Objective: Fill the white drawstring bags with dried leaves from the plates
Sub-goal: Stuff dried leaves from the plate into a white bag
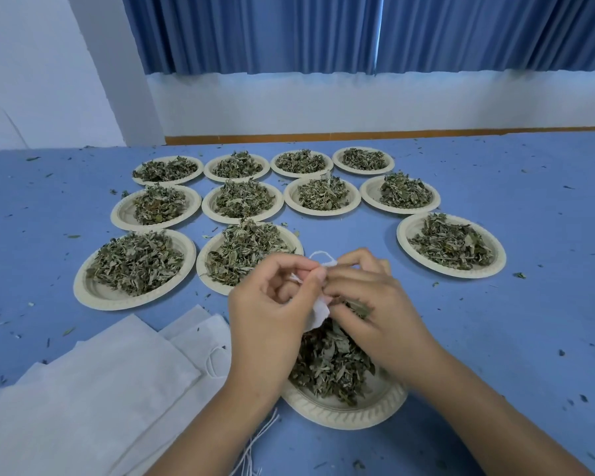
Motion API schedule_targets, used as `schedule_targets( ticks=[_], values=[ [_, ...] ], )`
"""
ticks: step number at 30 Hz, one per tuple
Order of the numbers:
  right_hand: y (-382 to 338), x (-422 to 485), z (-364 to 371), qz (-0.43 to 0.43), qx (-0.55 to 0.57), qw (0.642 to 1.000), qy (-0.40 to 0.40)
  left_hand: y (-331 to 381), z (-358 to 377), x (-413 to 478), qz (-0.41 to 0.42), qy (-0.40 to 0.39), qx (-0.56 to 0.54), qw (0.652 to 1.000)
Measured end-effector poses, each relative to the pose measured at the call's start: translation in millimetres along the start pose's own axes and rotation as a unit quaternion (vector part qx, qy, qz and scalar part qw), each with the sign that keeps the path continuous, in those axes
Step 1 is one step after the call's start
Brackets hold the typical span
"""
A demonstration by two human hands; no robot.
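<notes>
Curtains [323, 32]: blue, pleated, far beyond the hands [268, 304].
Wall [358, 101]: white, below the curtains.
Skirting strip [358, 136]: orange-brown, at the wall's foot.
Floor [529, 338]: blue, beneath the hands.

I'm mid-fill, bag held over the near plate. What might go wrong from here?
The left hand and right hand pinch the small bag; leaves could miss it and fall past the near plate onto the table, already littered with bits.
The string loop stands up between the hands and might snag.
Spilled bits could land on the empty bags beside the plate.
</notes>
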State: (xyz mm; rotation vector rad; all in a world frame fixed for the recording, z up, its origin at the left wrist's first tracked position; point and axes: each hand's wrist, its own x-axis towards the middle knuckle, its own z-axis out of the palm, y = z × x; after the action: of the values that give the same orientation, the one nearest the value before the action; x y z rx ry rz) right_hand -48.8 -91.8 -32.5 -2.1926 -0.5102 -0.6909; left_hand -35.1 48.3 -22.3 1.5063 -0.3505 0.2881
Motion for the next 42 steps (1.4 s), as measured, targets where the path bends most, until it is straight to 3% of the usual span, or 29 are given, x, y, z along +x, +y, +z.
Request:
schedule_targets(
  ticks=[4,9,11,13,16,20,22,25,27,28,30,34,42],
  values=[
    [-2.6,0.8,-18.1,0.017,0.009,0.998,0.056,0.2,-6.1,10.1,-0.009,0.063,0.011,0.998],
    [-0.9,-3.7,-5.5,0.012,-0.083,0.984,-0.157,2.7,-2.5,6.1,-0.063,-0.007,-0.062,0.996],
    [0.9,-2.3,-10.2,0.035,-0.038,0.990,-0.130,0.7,-2.3,6.0,-0.054,-0.005,-0.035,0.998],
    [0.3,2.4,-21.4,0.032,0.014,0.998,-0.050,-0.6,-3.4,7.6,-0.039,0.011,0.001,0.999],
    [-2.2,4.1,-25.7,-0.010,-0.002,1.000,-0.015,-2.3,-4.8,8.7,-0.034,0.032,0.010,0.999],
    [-4.0,-1.8,-9.9,-0.022,-0.130,0.981,-0.145,-1.7,-1.1,5.7,-0.053,0.001,-0.012,0.999],
    [0.2,-3.3,-6.0,-0.001,-0.136,0.971,-0.198,-1.1,0.8,3.9,-0.063,-0.020,-0.024,0.998],
    [-1.7,2.4,-19.2,0.022,0.007,0.996,-0.084,-0.6,-3.2,7.3,-0.040,0.006,0.006,0.999],
    [1.0,4.6,-30.8,-0.006,0.070,0.997,0.010,-0.8,-9.7,14.5,-0.032,0.051,0.012,0.998],
    [1.9,5.1,-32.4,-0.026,0.082,0.996,0.014,-1.2,-12.5,18.3,-0.032,0.074,0.007,0.997],
    [-5.0,3.2,-23.9,-0.072,0.082,0.992,-0.065,-1.6,-15.3,23.3,-0.036,0.107,-0.001,0.994],
    [-19.0,-9.4,17.4,-0.163,-0.036,0.951,-0.262,-0.9,-13.5,22.8,-0.024,0.112,0.009,0.993],
    [-35.1,-10.7,39.3,-0.174,-0.134,0.928,-0.302,-0.3,-13.6,22.6,-0.014,0.101,0.013,0.995]
  ],
)
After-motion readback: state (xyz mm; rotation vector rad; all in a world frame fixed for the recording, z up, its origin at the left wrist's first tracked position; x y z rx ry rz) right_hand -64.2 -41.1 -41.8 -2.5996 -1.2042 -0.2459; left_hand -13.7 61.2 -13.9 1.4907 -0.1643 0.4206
